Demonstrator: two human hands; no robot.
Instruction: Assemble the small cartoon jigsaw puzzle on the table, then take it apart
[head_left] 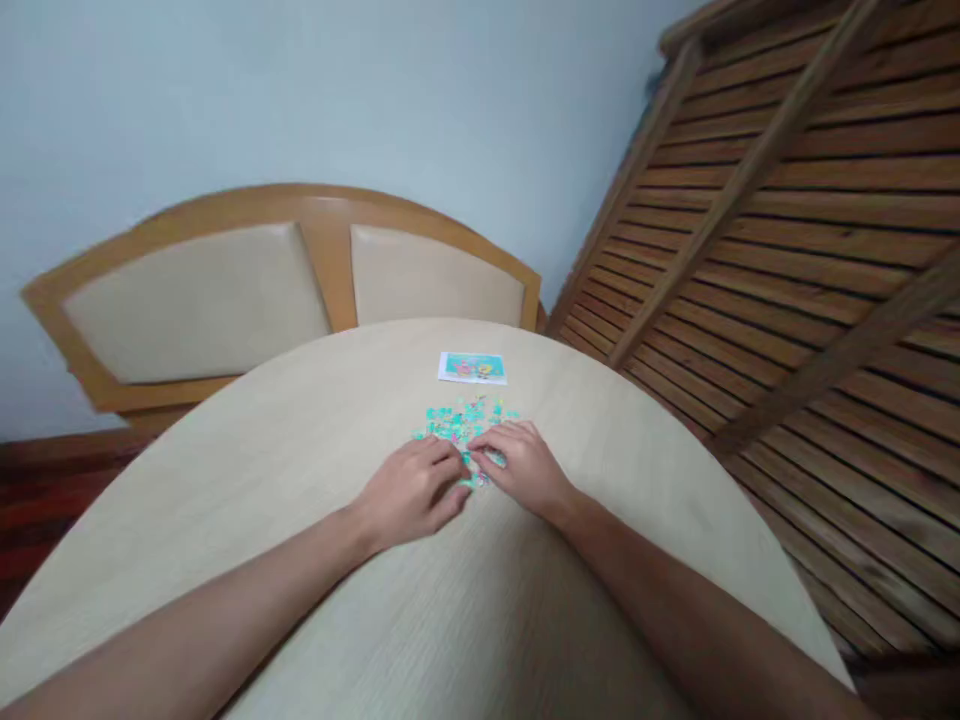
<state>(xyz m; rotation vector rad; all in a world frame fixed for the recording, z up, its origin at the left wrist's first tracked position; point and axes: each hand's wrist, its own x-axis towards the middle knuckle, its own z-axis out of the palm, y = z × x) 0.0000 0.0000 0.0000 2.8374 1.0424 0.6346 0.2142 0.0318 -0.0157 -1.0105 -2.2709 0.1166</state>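
Note:
Small turquoise pieces with touches of pink and yellow, which look like jigsaw puzzle pieces, lie loosely spread near the middle of the table. My left hand rests at their near left edge, palm down, fingers bent and thumb apart from them. Its fingertips touch or hover over the pieces; which one I cannot tell. From the right, my right hand reaches over the pieces, thumb and forefinger brought together in a pinch. Whatever is between those fingertips is too small to make out. The two hands' fingertips almost meet.
A small picture card, turquoise with pink and yellow figures, lies beyond the pieces on the round pale wooden table. Behind stands a wood-framed padded backrest against a pale wall. A slatted wooden structure rises on the right.

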